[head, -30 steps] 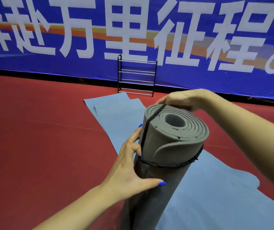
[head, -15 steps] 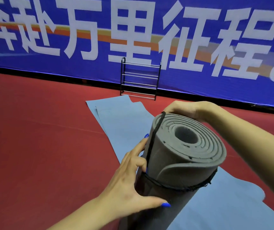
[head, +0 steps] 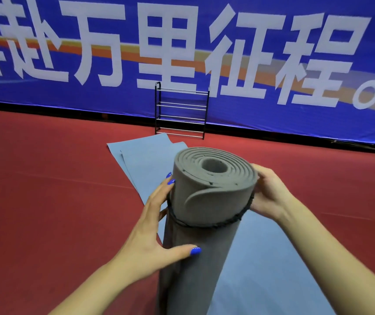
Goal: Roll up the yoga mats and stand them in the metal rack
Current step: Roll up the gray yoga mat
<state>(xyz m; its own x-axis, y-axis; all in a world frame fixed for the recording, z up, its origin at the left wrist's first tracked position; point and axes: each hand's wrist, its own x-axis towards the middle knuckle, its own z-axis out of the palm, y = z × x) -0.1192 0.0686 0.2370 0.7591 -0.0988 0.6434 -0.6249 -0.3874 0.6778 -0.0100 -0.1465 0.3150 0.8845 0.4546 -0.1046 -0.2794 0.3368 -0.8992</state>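
Red floor (head: 45, 201) | left hand (head: 150, 226), right hand (head: 268, 196) grip rolled grey mat (head: 204, 201) upright

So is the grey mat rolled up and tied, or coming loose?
Rolled and tied: the grey mat shows a tight spiral at its end, with a black cord around it.

Lighting is even and fairly bright, source not visible; shadows are soft and faint. Slight motion blur softens the banner (head: 182, 53) lettering. Wide-angle distortion bends the red floor (head: 45, 201) edge towards the corners. No glare.
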